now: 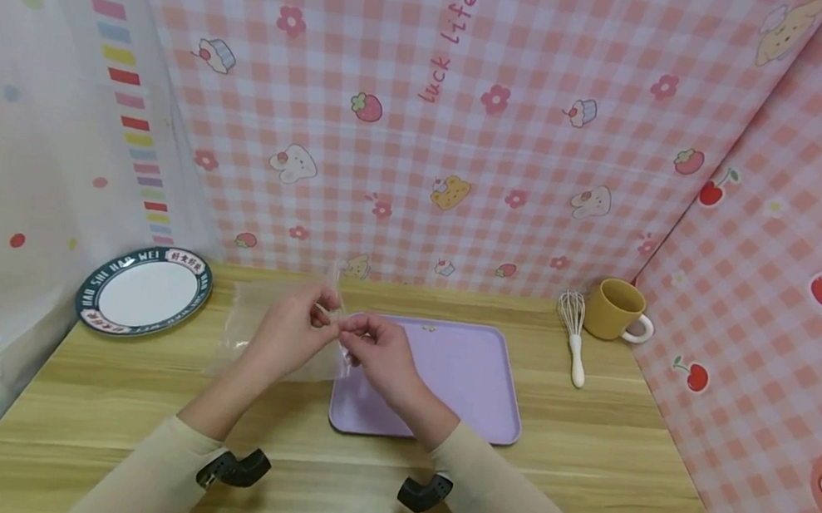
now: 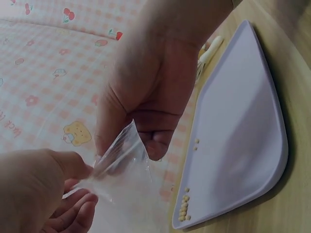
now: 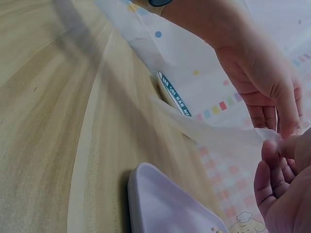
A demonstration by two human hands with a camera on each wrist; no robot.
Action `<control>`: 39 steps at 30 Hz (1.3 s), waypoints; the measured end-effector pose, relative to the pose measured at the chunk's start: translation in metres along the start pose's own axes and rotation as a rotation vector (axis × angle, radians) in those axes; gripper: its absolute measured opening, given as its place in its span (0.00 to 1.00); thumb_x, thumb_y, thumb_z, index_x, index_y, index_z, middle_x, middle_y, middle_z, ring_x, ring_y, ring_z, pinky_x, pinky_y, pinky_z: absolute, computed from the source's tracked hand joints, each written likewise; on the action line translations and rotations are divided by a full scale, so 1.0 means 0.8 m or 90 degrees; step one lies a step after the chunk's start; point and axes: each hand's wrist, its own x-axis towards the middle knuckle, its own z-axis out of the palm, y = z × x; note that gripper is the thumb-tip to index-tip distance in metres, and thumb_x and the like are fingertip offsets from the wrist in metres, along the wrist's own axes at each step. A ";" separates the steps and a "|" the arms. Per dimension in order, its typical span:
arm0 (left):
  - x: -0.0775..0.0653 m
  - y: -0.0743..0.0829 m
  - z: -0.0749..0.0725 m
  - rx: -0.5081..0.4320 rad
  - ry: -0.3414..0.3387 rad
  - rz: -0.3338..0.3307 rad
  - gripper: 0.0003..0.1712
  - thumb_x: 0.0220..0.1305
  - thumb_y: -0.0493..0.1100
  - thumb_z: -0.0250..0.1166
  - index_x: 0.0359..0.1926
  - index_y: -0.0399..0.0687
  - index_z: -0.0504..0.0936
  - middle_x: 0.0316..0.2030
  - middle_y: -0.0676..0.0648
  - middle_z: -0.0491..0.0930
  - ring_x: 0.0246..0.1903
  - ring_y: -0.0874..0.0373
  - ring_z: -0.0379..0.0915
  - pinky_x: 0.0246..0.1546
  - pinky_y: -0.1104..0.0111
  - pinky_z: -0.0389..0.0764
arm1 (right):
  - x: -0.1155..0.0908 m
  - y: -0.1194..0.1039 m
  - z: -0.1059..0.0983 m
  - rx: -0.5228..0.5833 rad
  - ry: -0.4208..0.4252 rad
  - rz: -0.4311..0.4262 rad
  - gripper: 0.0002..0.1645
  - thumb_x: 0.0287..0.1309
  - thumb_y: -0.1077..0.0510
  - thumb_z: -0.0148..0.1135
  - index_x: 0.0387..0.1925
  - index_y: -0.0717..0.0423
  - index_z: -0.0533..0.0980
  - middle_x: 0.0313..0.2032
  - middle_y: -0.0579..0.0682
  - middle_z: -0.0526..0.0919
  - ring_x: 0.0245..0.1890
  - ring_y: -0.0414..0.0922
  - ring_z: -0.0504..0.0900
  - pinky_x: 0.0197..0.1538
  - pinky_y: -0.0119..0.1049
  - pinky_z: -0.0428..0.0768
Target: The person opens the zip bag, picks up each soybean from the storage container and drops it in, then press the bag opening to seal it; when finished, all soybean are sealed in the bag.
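Observation:
Between both hands a clear plastic bag (image 1: 249, 327) is stretched out, its body spreading left over the table in the head view. My left hand (image 1: 294, 328) pinches the bag's edge with thumb and fingers. Close against it, my right hand (image 1: 381, 358) pinches the same edge, above the left side of a lilac tray (image 1: 453, 386). In the left wrist view, the edge of the bag (image 2: 129, 174) rises to a creased peak between the hands. Several small beige pieces (image 2: 184, 208) lie on the tray along one end; in the head view the hands mostly hide them.
A white plate (image 1: 147, 296) with a dark patterned rim stands at the back left. A whisk (image 1: 574, 336) with a white handle and a mustard-yellow mug (image 1: 612, 309) are at the back right. Patterned cloth (image 1: 430, 141) walls off the wooden table's back and sides.

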 end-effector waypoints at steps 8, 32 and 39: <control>-0.001 0.000 0.006 -0.008 -0.006 -0.011 0.16 0.65 0.30 0.76 0.53 0.37 0.88 0.49 0.39 0.89 0.39 0.49 0.90 0.39 0.57 0.91 | 0.003 0.010 -0.002 -0.026 0.007 0.013 0.10 0.74 0.63 0.70 0.50 0.67 0.84 0.37 0.49 0.87 0.28 0.40 0.84 0.35 0.33 0.85; -0.006 -0.014 0.012 0.043 0.018 0.016 0.26 0.57 0.25 0.74 0.59 0.32 0.87 0.52 0.36 0.88 0.35 0.54 0.88 0.36 0.61 0.88 | 0.017 0.022 -0.004 -0.178 0.020 -0.068 0.17 0.74 0.70 0.62 0.59 0.61 0.86 0.35 0.49 0.84 0.27 0.41 0.85 0.32 0.30 0.83; -0.008 -0.014 0.011 0.037 0.014 -0.023 0.33 0.57 0.26 0.75 0.66 0.32 0.83 0.62 0.35 0.83 0.36 0.52 0.89 0.35 0.62 0.89 | 0.023 0.028 -0.008 -0.161 0.038 -0.065 0.23 0.66 0.73 0.65 0.62 0.68 0.85 0.35 0.53 0.88 0.29 0.36 0.84 0.30 0.26 0.77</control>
